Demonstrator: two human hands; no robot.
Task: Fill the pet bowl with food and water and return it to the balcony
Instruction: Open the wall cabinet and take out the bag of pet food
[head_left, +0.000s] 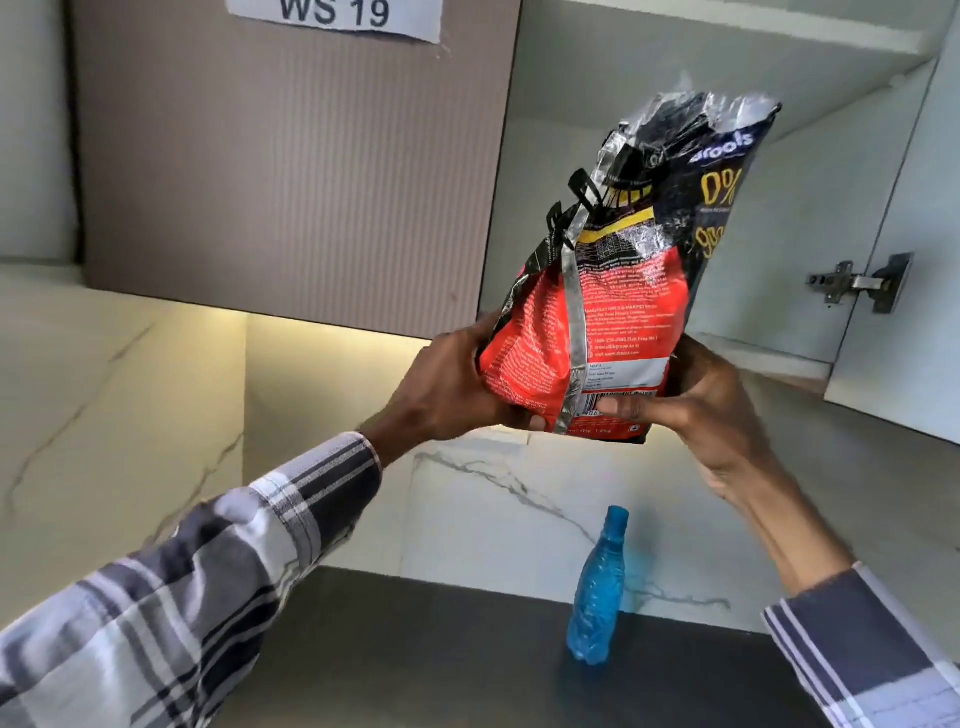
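A red and black pet food bag with a crumpled, clipped top is held up in front of an open wall cupboard. My left hand grips its lower left side. My right hand holds its bottom right corner, thumb across the barcode. The bag leans slightly to the right, its top near the cupboard opening. A blue plastic water bottle with a blue cap stands upright on the dark countertop below the bag. No pet bowl is in view.
The open cupboard is white inside, its door swung out on the right with a metal hinge. A closed ribbed cupboard door with a paper label is at left. White marble wall backs the counter.
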